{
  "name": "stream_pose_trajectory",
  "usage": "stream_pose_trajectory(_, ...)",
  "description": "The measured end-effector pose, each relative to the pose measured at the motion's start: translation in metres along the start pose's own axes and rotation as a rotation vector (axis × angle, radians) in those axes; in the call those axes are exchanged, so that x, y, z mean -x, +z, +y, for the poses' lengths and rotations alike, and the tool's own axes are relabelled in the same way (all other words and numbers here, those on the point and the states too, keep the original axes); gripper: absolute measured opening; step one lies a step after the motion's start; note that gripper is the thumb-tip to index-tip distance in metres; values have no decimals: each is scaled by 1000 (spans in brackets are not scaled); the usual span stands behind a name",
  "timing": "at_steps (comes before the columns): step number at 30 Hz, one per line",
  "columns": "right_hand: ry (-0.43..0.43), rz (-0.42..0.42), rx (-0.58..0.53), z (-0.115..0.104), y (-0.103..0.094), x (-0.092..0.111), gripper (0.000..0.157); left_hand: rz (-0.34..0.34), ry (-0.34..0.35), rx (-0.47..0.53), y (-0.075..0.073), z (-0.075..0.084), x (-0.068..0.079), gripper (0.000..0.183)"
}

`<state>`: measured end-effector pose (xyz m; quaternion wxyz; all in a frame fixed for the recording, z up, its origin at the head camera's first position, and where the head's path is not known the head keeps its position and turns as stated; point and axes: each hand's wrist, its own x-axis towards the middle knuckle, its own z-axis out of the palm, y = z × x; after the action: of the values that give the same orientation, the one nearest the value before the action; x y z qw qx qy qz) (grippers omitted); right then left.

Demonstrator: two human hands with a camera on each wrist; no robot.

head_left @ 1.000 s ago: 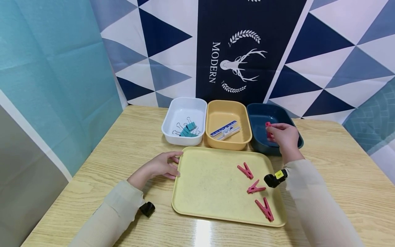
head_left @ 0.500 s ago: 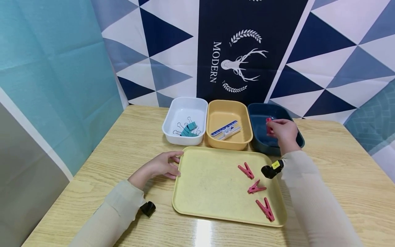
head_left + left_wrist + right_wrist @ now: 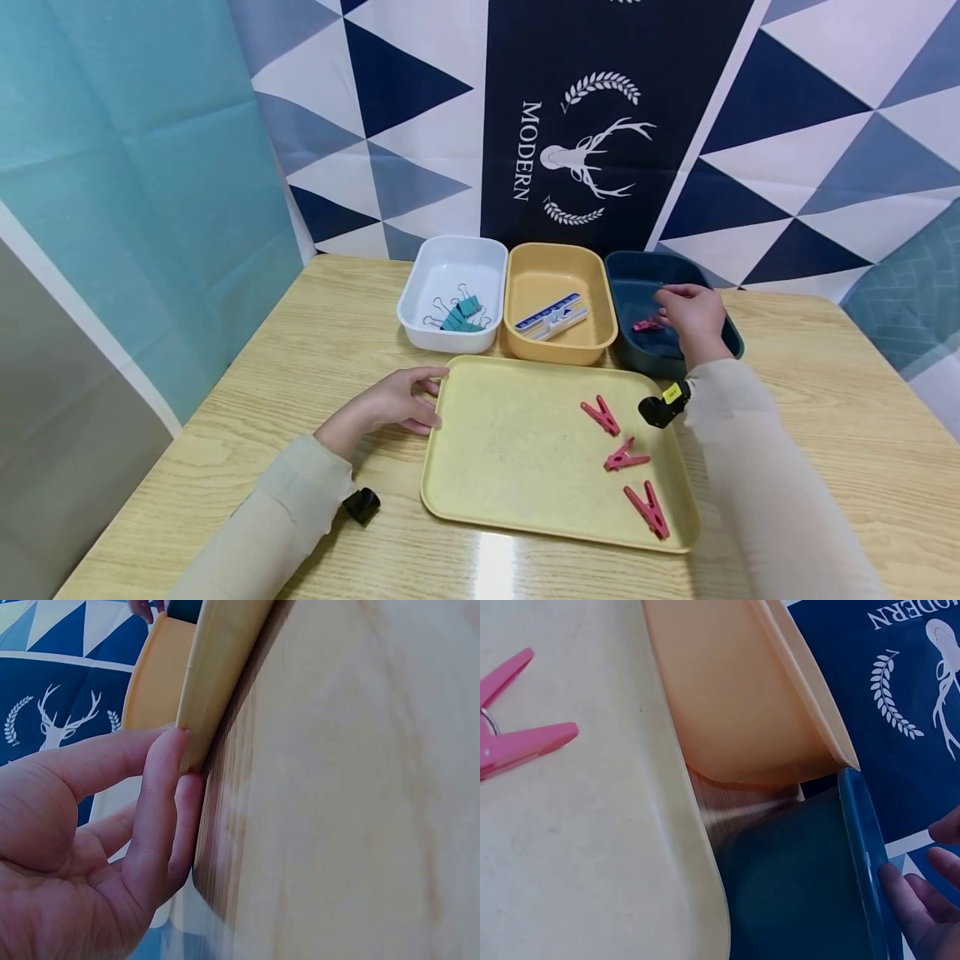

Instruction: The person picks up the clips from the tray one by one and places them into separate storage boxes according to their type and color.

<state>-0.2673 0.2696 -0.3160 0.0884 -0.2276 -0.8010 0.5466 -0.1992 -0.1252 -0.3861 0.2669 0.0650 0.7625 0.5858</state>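
Where my right hand (image 3: 693, 321) is: over the navy box (image 3: 651, 360), with the fingertips reaching inside it.
Right fingers: they are loosened and a little apart from each other, and they grip nothing now; half a second ago they were pinching the red clip.
Red clip (image 3: 647, 325): it lies low in the navy box, just beside my fingertips, whereas before it was standing upright between them; if a finger still touches it, I cannot tell.
Left hand (image 3: 397, 402): it holds the tray (image 3: 517, 450) by its left edge near the far corner, and this grip is the same as in the earlier frames; in the left wrist view the fingertips meet at the rim.
Tray: it rests on the table (image 3: 360, 567) in front of the boxes, and I see no change in its place.
Three clips (image 3: 657, 523): they lie on the right part of the tray, apart from each other, exactly as before.
White box (image 3: 442, 340): at the left of the row, it contains teal binder clips (image 3: 461, 317), unchanged.
Yellow box (image 3: 558, 354): in the middle, it contains blue and white clips (image 3: 550, 315), also unchanged.
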Motion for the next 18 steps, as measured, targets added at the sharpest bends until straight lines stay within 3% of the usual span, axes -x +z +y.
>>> stream_pose_trajectory(14,20,8,21,5,-1,5,40,4,-4,7,1,0,-1,78)
stream_pose_trajectory(18,17,3,6,6,-3,9,36,1,-1,9,1,-1,-2,78)
